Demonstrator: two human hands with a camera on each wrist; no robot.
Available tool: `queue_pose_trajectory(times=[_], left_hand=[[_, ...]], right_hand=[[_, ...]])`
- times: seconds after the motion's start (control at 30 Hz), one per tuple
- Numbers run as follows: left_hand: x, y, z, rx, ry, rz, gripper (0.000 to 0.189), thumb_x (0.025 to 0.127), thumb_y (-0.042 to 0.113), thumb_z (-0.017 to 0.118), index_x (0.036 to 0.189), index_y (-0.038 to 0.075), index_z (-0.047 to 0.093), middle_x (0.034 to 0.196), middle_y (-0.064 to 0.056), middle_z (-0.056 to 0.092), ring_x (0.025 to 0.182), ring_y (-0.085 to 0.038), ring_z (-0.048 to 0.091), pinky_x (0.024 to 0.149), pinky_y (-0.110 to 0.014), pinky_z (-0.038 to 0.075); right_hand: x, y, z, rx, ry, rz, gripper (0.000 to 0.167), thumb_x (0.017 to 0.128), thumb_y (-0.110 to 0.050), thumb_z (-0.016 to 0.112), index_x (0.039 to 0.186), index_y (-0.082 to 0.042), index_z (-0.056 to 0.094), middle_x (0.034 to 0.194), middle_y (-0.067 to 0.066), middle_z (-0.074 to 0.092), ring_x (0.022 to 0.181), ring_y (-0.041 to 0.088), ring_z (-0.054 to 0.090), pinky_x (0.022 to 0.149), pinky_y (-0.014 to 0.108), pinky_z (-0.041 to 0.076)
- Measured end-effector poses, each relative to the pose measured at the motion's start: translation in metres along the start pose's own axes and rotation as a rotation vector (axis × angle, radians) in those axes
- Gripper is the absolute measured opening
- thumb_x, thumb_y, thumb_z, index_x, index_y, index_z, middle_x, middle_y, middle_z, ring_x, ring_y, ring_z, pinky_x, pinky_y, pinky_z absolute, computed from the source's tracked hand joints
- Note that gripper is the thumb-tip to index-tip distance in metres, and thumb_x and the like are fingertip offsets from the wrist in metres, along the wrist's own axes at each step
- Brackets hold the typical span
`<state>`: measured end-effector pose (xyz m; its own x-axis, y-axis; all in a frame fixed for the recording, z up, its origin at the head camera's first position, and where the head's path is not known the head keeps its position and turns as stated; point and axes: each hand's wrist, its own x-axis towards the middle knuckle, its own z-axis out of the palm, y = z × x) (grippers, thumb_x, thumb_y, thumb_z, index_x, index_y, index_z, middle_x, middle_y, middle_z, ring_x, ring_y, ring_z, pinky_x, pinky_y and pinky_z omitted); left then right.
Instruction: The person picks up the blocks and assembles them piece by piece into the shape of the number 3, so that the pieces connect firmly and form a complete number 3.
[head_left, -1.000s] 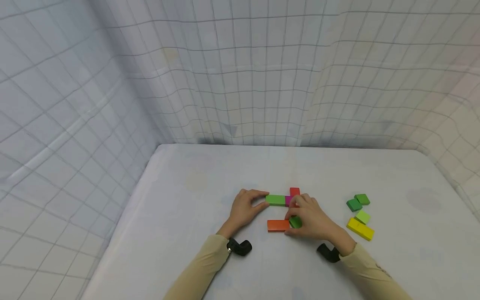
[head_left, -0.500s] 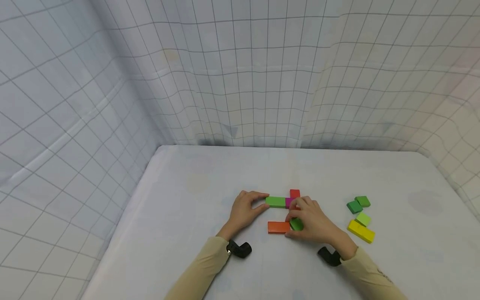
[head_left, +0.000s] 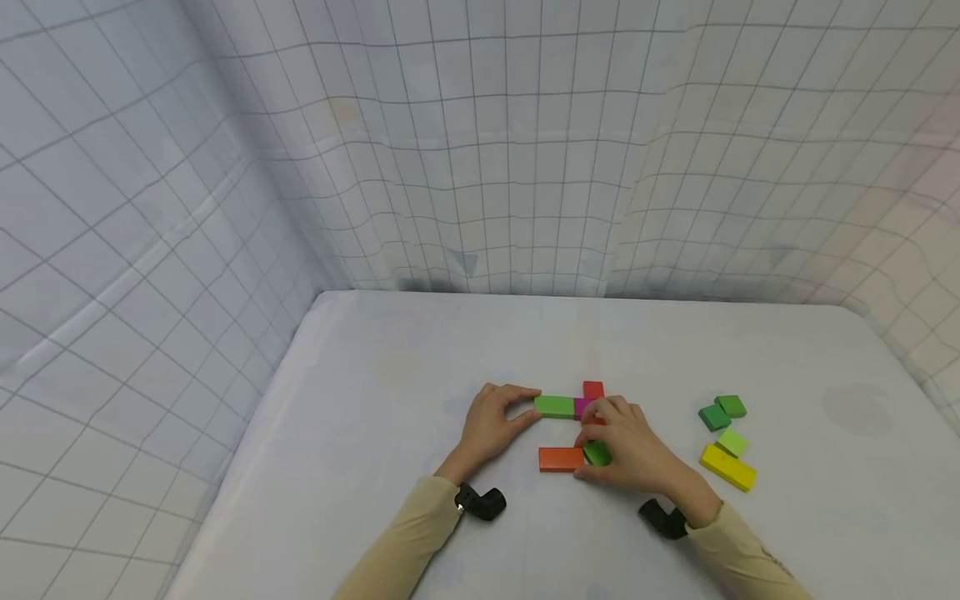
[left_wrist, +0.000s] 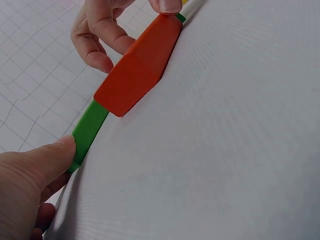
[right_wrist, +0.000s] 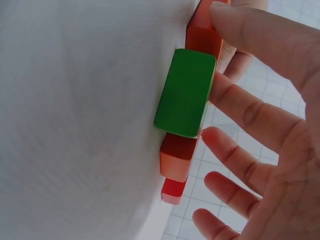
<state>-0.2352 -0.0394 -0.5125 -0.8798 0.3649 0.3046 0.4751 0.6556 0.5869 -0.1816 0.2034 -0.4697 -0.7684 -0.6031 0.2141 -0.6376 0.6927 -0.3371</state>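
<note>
My left hand (head_left: 491, 425) pinches the left end of a long green block (head_left: 555, 407) between thumb and index finger. That block meets a magenta block (head_left: 580, 407), and a red block (head_left: 593, 389) stands just beyond it. Nearer to me, my right hand (head_left: 626, 450) has its thumb and index finger on the near and far sides of an orange block (head_left: 561, 459) at its right end. A darker green block (head_left: 597, 452) sits against that end, under the right palm; the right wrist view shows its flat green face (right_wrist: 186, 92). The right fingers partly hide the pieces behind them.
To the right lie loose blocks: a yellow one (head_left: 727, 467), a lime one (head_left: 732, 442) and two green ones (head_left: 715, 417). The white table (head_left: 390, 350) ends at a grid-patterned curtain (head_left: 480, 167) behind and at the left.
The hands keep their hold and the blocks keep their arrangement. The whole head view has shifted slightly down and to the right.
</note>
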Motion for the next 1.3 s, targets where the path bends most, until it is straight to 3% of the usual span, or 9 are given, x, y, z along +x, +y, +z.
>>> queue_pose_trajectory(times=[1.3], left_hand=[[0.0006,0.0013,0.0015,-0.02,0.022,0.001,0.034,0.085,0.033,0.072,0.117,0.022,0.069,0.113,0.008,0.066,0.085,-0.011,0.046,0.074,-0.029,0.037]], right_hand=[[-0.0019,-0.0035,-0.004,0.001,-0.017,0.006,0.027,0.073,-0.037,0.081,0.091,-0.019,0.069,0.11,0.005,0.051,0.111,0.027,0.038,0.088,0.049,0.031]])
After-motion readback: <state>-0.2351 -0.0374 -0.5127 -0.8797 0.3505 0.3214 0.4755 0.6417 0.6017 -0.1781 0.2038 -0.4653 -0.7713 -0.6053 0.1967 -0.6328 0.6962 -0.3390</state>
